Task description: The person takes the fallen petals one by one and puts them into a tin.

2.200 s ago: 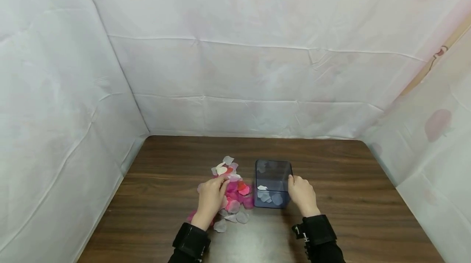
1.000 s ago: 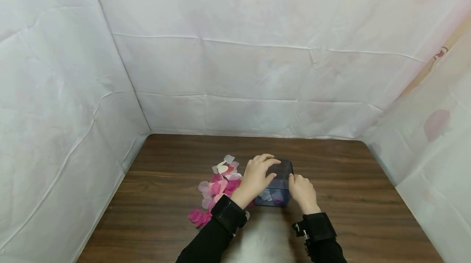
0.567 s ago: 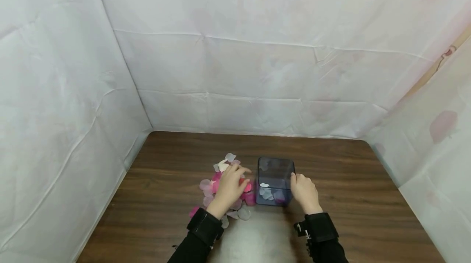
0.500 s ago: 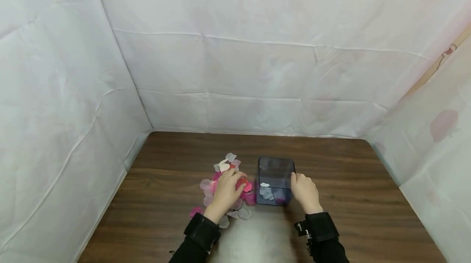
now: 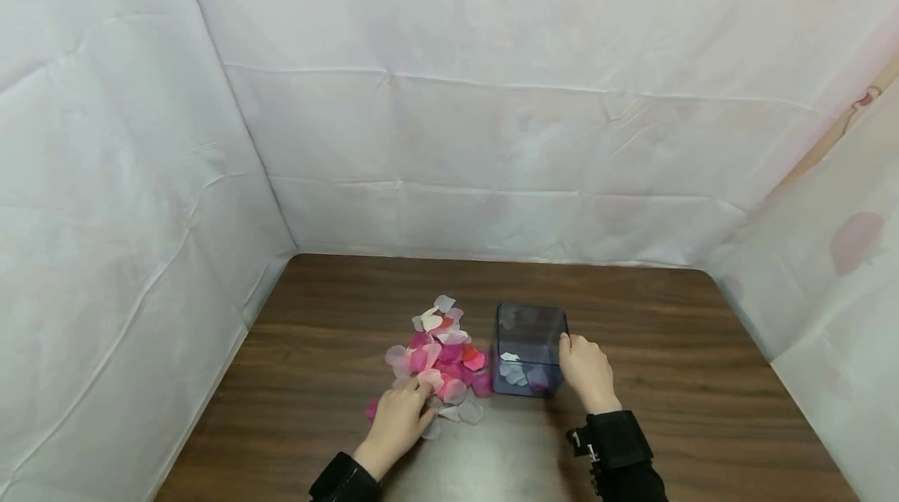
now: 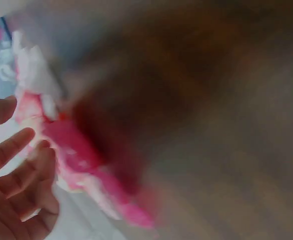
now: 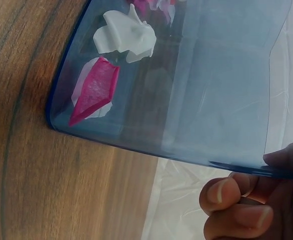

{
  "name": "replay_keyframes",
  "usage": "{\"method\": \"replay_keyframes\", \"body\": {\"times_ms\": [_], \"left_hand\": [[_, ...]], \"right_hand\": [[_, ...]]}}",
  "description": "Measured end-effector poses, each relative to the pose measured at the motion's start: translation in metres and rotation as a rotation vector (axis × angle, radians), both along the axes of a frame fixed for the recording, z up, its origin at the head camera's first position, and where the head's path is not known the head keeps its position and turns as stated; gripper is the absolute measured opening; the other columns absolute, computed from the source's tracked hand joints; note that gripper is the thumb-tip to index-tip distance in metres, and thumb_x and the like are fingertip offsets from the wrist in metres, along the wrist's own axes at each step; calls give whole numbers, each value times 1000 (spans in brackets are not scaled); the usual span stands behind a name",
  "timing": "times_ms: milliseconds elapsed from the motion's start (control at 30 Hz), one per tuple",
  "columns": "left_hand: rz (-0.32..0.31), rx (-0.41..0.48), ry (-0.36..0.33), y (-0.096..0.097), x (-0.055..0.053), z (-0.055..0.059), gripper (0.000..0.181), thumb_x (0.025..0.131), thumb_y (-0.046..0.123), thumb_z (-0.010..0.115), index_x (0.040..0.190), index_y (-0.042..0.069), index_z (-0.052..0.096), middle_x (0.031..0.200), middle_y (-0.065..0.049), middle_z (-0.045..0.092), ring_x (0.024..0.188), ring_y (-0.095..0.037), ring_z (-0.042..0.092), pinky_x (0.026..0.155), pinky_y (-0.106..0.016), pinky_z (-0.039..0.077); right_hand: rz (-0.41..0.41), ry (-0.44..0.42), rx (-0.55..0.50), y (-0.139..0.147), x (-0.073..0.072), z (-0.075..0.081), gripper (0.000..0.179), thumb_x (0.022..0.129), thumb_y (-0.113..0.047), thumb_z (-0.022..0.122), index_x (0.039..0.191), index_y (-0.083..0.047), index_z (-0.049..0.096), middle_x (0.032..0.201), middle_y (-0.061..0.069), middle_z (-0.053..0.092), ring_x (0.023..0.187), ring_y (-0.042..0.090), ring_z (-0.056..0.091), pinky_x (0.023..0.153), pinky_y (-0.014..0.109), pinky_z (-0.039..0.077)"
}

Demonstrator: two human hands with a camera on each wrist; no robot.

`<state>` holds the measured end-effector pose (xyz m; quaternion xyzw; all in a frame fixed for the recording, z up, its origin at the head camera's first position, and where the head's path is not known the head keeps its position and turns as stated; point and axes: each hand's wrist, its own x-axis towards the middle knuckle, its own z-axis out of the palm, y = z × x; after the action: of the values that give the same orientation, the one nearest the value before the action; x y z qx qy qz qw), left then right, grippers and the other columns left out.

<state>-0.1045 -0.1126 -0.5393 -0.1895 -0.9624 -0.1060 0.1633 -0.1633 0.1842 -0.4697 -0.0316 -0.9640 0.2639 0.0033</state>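
Observation:
A loose heap of artificial petals [image 5: 449, 354] in pink, magenta, red and white lies left of a see-through bluish plastic box [image 5: 531, 330]. My left hand [image 5: 396, 418] is at the heap's near-left side, fingertips right at the pink petals. In the left wrist view its fingers [image 6: 16, 145] are loosely bent, with nothing seen between them. My right hand [image 5: 586, 371] pinches the box's right rim between thumb and fingers. The right wrist view has a magenta petal [image 7: 95, 89] and white petals [image 7: 126, 35] inside the box.
Both the heap and box rest on a dark brown wood-grain table [image 5: 667, 354]. White cloth [image 5: 492, 143] hangs behind the table and along both sides. Pale petals [image 5: 463, 411] lie at the heap's near edge.
My left hand moved from the heap to over the box, then back to the heap and down to its near-left side. A magenta petal now shows in the box. My right hand has kept its grip.

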Motion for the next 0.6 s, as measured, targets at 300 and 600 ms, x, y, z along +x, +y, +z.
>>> {"method": "replay_keyframes", "body": {"times_ms": [300,600], "left_hand": [[31,65,9,-2,-2,-18,18,71,8,75,80,13,61,80,-3,63,66,-22,62,50,-33,46],[3,161,-22,1,-8,-4,15,75,-1,70,72,11,63,71,-1,61,63,-20,61,53,-29,45]], "right_hand": [[-3,7,18,0,-3,-1,42,99,-22,33,64,-5,48,66,14,55,63,30,57,55,42,42],[-5,-20,0,0,-1,-2,42,100,-22,31,60,-9,38,56,3,34,50,18,38,50,30,30]]}}
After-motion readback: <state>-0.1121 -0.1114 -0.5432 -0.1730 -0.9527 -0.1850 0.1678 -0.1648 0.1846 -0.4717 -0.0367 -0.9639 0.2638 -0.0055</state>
